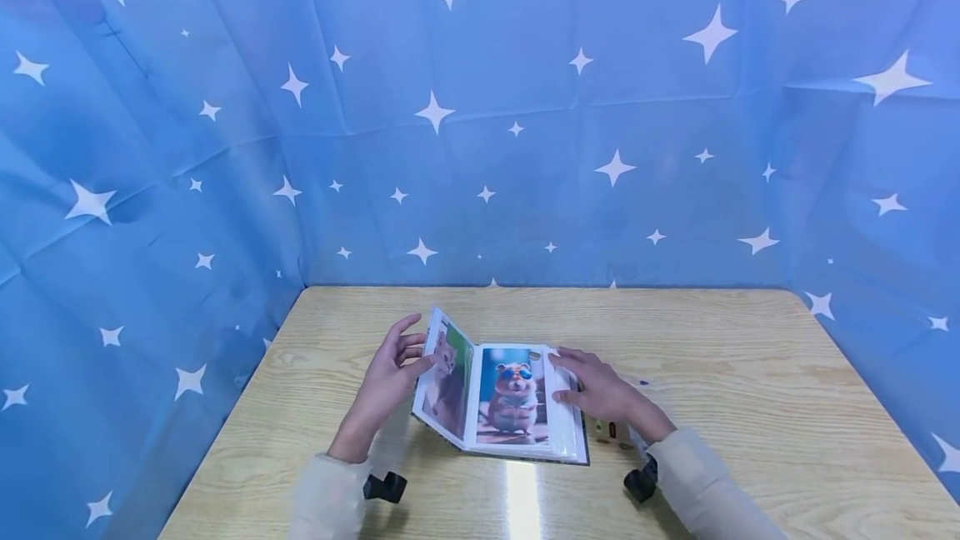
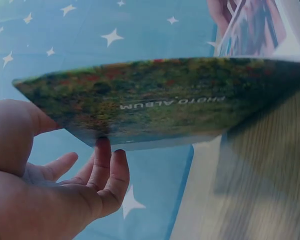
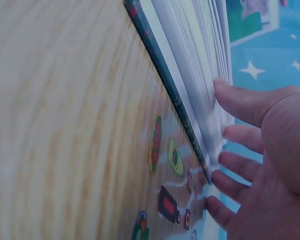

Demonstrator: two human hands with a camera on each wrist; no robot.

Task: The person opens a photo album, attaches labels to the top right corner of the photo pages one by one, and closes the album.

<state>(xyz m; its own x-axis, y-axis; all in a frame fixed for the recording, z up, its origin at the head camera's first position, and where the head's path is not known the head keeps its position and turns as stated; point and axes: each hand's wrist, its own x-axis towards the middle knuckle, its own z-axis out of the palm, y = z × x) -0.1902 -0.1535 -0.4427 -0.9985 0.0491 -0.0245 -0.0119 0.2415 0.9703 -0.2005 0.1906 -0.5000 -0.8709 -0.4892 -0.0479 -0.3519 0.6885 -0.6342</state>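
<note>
Open floral-covered photo album (image 1: 498, 394) on pale wooden table (image 1: 750, 390). Left hand (image 1: 390, 373), fingers straight, props the raised cover. Right hand (image 1: 600, 394), fingers relaxed, apparently rests on the page stack.

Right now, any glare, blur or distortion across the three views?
Head view: a bright glare streak on the table just below the photo album, and wide-angle bending of the backdrop. Left wrist view: the album cover is close and soft, the left hand in a blue cast. Right wrist view: table grain smeared, page edges blurred by the right hand.
</note>
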